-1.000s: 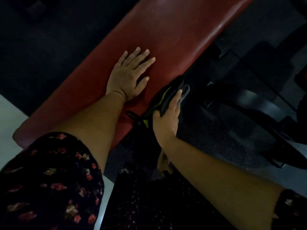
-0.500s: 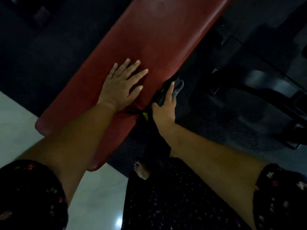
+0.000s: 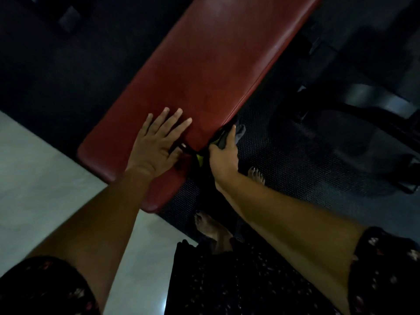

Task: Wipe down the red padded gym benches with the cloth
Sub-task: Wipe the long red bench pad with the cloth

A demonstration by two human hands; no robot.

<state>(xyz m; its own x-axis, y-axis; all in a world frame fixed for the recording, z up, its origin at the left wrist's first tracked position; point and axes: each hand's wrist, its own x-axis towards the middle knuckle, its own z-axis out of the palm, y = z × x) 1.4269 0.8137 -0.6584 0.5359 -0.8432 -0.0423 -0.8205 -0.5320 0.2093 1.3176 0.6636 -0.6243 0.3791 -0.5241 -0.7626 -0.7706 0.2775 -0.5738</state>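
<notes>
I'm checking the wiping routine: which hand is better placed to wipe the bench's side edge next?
The right hand. It already holds the cloth against the bench at its side edge. The left hand lies flat on the top, holding no cloth.

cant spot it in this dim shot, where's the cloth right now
In the head view the cloth is under the right hand, pressed against the red bench's right side edge.

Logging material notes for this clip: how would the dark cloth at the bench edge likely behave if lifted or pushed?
Probably floppy: the cloth bunches and folds under the right hand against the side of the bench. Likely light, since a loose corner sticks out unsupported. It should slide easily along the smooth, shiny padding.
</notes>
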